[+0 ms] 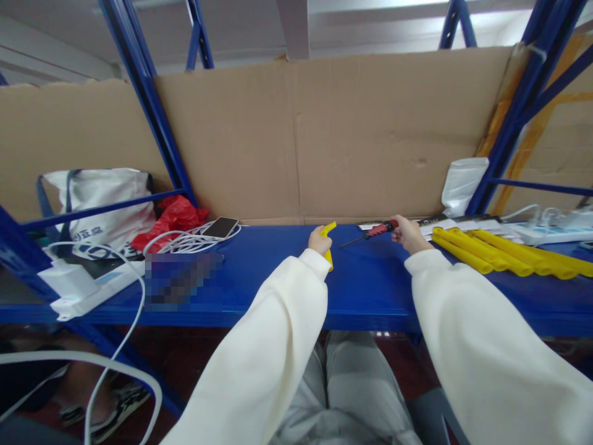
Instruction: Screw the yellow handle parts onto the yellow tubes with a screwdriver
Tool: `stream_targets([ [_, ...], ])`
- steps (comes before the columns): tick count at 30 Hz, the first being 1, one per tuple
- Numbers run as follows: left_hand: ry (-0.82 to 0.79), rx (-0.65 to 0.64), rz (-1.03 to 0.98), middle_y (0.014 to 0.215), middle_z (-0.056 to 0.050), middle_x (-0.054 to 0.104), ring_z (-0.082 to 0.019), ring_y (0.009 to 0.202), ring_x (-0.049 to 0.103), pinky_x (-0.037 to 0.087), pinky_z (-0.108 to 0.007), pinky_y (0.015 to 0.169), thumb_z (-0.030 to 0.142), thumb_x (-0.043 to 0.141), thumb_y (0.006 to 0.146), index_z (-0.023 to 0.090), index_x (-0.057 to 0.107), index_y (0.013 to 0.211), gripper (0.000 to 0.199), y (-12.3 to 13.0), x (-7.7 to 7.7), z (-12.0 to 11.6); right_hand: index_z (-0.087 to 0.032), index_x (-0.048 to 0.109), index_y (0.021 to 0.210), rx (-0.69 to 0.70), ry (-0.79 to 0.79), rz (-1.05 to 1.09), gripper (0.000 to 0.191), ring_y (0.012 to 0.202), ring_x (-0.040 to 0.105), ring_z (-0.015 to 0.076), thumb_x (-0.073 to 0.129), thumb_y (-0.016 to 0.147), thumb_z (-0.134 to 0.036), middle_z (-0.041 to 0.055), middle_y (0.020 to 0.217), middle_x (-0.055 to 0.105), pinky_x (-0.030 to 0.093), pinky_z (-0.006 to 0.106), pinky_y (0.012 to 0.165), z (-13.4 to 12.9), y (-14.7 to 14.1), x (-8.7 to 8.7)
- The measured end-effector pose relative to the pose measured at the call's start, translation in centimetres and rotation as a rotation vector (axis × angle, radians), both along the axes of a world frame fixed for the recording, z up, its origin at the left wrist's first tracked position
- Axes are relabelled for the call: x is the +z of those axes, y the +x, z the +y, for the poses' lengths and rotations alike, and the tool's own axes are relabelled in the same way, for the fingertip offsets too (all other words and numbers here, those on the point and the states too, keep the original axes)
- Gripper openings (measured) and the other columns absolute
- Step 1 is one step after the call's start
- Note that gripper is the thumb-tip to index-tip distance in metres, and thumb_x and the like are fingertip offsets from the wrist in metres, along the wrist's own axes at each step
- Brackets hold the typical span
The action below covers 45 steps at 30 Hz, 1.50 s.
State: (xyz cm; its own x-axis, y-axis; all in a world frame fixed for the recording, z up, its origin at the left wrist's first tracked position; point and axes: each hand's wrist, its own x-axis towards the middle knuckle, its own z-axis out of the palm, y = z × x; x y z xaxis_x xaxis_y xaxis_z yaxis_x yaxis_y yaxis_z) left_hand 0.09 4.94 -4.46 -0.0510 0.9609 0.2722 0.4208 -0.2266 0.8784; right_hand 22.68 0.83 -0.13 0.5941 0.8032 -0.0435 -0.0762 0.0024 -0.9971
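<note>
In the head view, the left hand (317, 241) is closed around a yellow piece (328, 229) above the blue table (365, 303). The right hand (408, 233) grips a screwdriver (380, 229) near the end of its red-and-black handle, the shaft slanting down to the left, its tip just beside the yellow piece. Yellow tubes (486, 252) lie side by side at the right; a phone (221, 228) rests by coiled white cable (188, 242) at the left, well apart from both hands
</note>
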Motion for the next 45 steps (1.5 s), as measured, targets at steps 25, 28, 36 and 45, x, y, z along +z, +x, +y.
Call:
stream_targets([
  [25,0.060,-0.148,0.690,0.143,-0.016,0.066,-0.026,0.138,0.058,0.039,-0.033,0.120,0.010,0.062,0.088,0.010,0.063,0.138,0.051,0.2,1.5,-3.1,-0.014,0.080,0.107,0.045,-0.261,-1.281,0.032,0.105,0.073,0.0277,0.054,0.092,-0.022,0.0166,0.108,0.079,0.052,0.029,0.083,1.1,1.6,-1.2],
  [28,0.056,-0.297,0.825,0.140,-0.013,0.068,-0.024,0.137,0.058,0.040,-0.029,0.119,0.014,0.063,0.088,0.013,0.068,0.134,0.046,0.2,1.5,-3.4,-0.017,0.081,0.107,0.161,-0.313,-1.338,0.029,0.104,0.073,0.0259,0.057,0.092,-0.024,0.0126,0.106,0.080,0.051,0.026,0.081,1.0,0.8,-1.2],
  [36,0.058,-0.326,0.803,0.138,-0.013,0.069,-0.026,0.135,0.060,0.041,-0.029,0.118,0.012,0.063,0.087,0.014,0.070,0.132,0.045,0.0,1.4,-3.2,-0.020,0.080,0.108,0.173,-0.368,-1.349,0.027,0.104,0.073,0.0250,0.058,0.094,-0.024,0.0101,0.108,0.080,0.050,0.024,0.079,0.7,0.4,-0.9],
  [45,0.053,-0.306,0.698,0.134,-0.016,0.071,-0.029,0.134,0.061,0.043,-0.034,0.118,0.009,0.068,0.082,0.013,0.075,0.121,0.040,0.2,1.4,-3.4,-0.012,0.076,0.121,0.147,-0.420,-1.410,0.037,0.119,0.069,0.0354,0.050,0.096,-0.020,0.0234,0.121,0.074,0.052,0.037,0.094,0.0,-1.4,-0.7],
])
